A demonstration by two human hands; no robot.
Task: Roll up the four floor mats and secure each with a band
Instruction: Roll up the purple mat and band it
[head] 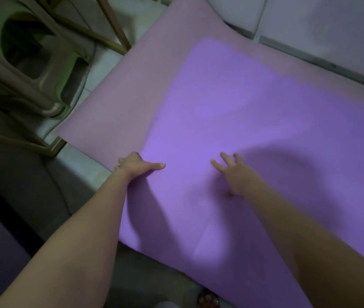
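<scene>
your left hand [135,166] grips the left edge of the purple mat [254,121], thumb on top. your right hand [234,174] lies open on it, fingers spread.

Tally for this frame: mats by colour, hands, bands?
Purple mat: 1
Pink mat: 1
Hands: 2, left hand and right hand
Bands in view: 0
Total: 4
</scene>
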